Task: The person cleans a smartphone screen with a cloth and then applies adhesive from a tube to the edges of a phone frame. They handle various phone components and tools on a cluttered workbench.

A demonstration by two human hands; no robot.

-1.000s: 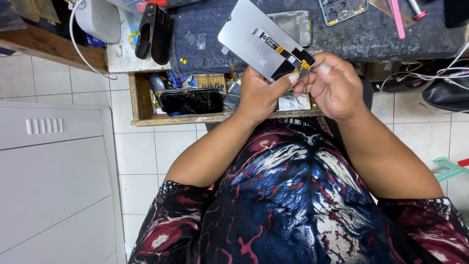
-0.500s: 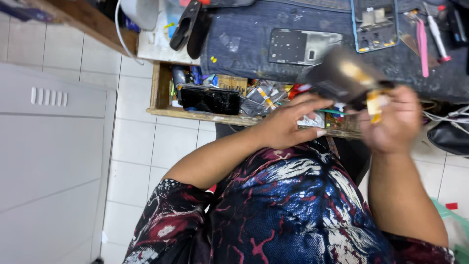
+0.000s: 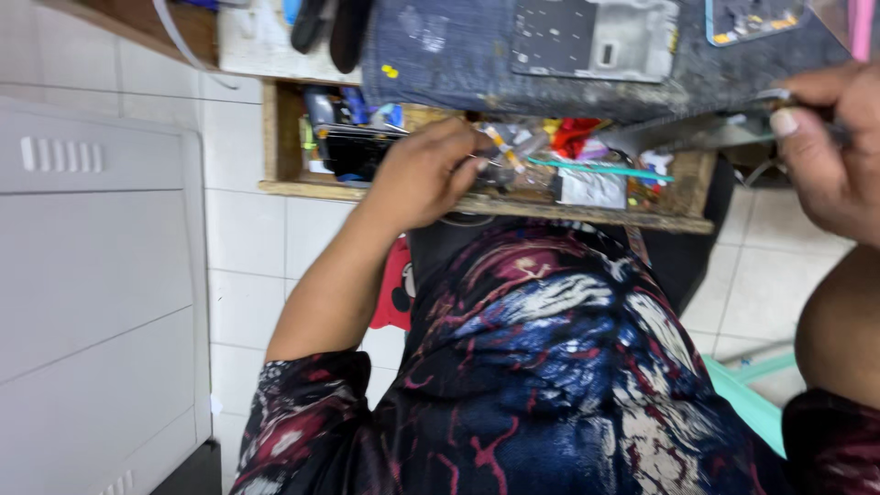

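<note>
Now the hands have parted. A second ago both held the flat phone panel together above the bench; the right hand (image 3: 830, 151) alone carries it now, fingers pinched on one end of the panel (image 3: 697, 133), which shows edge-on as a thin grey blur over the front lip of the dark work mat (image 3: 458, 55). The left hand (image 3: 422, 174) has dropped to the open wooden drawer (image 3: 385, 190) under the bench, fingers curled down among the clutter: small plastic bags, a teal stick (image 3: 600, 170), a black phone-like slab (image 3: 353, 147). Looks like the work has moved from handling the panel to fetching a part or tool.

Hard to read: the left fingertips are buried in the clutter, so I cannot tell whether they grip anything yet or only rummage. The right hand is cut by the frame edge and motion-blurred. On the mat, a grey phone frame (image 3: 596, 37) lies flat; a second board beside it is cropped at the top.
</note>
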